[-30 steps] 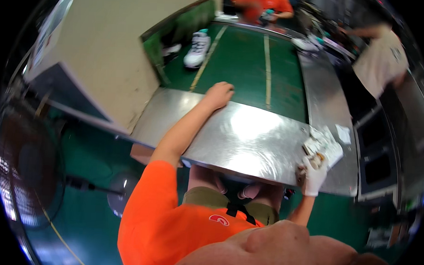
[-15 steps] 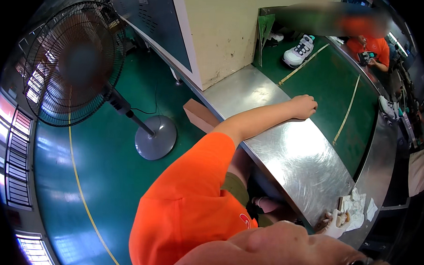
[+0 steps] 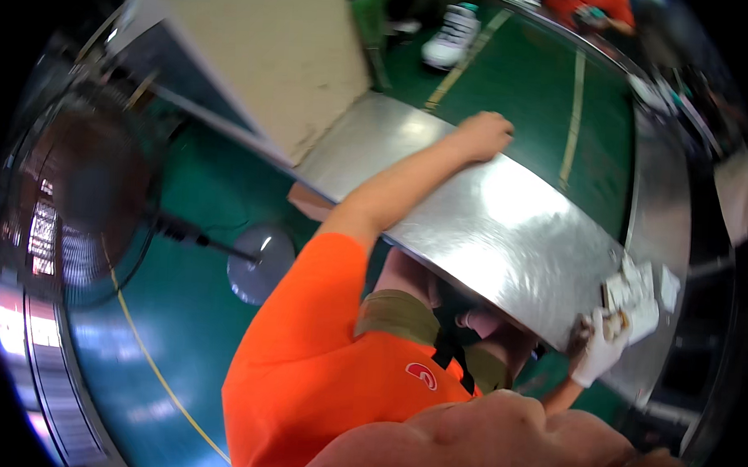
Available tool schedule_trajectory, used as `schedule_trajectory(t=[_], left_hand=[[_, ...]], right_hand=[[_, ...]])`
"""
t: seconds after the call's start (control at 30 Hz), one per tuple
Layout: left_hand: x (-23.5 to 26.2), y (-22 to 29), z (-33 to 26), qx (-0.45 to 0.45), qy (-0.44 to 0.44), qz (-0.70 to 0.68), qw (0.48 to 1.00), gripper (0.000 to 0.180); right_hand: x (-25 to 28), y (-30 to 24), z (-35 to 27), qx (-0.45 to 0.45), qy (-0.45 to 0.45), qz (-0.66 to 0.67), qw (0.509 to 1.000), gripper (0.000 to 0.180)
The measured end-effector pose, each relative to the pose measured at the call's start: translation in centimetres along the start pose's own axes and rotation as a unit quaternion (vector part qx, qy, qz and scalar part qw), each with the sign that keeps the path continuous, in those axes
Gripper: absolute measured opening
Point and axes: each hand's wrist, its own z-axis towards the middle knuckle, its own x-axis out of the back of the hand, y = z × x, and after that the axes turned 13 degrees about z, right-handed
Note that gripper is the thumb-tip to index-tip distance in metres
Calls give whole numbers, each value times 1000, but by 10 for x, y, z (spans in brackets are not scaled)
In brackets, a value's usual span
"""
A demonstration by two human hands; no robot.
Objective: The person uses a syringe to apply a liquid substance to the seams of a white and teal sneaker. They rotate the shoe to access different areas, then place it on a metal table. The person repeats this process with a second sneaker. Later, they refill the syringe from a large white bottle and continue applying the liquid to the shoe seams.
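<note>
My left hand (image 3: 485, 136) rests with curled fingers at the edge where a shiny metal plate (image 3: 441, 224) meets a green belt (image 3: 522, 94); nothing shows in it. My right hand (image 3: 600, 350), in a white glove with brownish stains at the fingers, is at the plate's near right end. Its fingers are bent in; whatever they may hold is hidden by blur and by the hand itself. Crumpled white paper or cloth (image 3: 630, 284) lies right beside it. On the belt's far left stands a white sports shoe (image 3: 452, 41) with dark lacing parts.
A floor fan (image 3: 260, 266) stands at the left. A cream-coloured cabinet (image 3: 265, 58) rises behind the plate's far left end, with a cardboard box (image 3: 310, 201) below. Across the belt, a person in orange (image 3: 588, 9) holds something dark. More shoes, blurred, are at the far right.
The whole view has swung, so the belt and shoe sit further left. My gloved right hand and its forearm show more fully. The left hand stays at the plate's edge.
</note>
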Motion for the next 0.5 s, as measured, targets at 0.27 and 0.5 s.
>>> schedule_trajectory(t=[0.27, 0.5], left_hand=[[0, 1, 6, -11, 10, -12, 1000, 24], [10, 10, -3, -22, 17, -2, 1000, 22]], right_hand=[[-7, -11, -5, 54, -8, -29, 998, 43], [-9, -15, -9, 53, -5, -45, 998, 44]])
